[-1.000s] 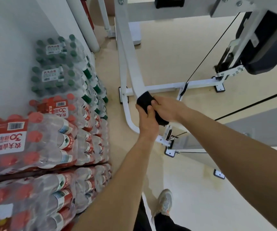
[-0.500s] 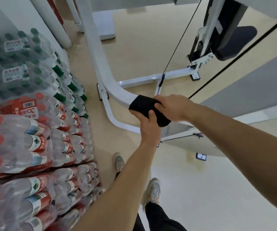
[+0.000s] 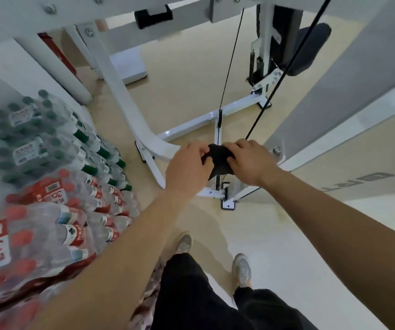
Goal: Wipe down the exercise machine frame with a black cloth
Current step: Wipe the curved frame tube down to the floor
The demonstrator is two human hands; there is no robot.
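Note:
A white tubular machine frame (image 3: 129, 110) slopes down from the upper left and bends toward the middle of the view. The black cloth (image 3: 217, 158) is bunched at the end of that bend. My left hand (image 3: 188, 167) grips the cloth's left side with curled fingers. Opposite it, my right hand (image 3: 248, 160) holds the cloth's right side, fingers curled over it. The tube under the cloth is hidden by both hands.
Shrink-wrapped packs of water bottles (image 3: 49, 177) are stacked along the left wall. Two black cables (image 3: 229, 65) run down to the frame's floor bars (image 3: 206, 120). A black padded seat (image 3: 310, 48) sits at upper right. My shoes (image 3: 241, 270) stand on the pale floor.
Both hands and the cloth have slid along the frame's bend toward its lower end. The left hand has come up beside the right, and the cloth is more bunched between them.

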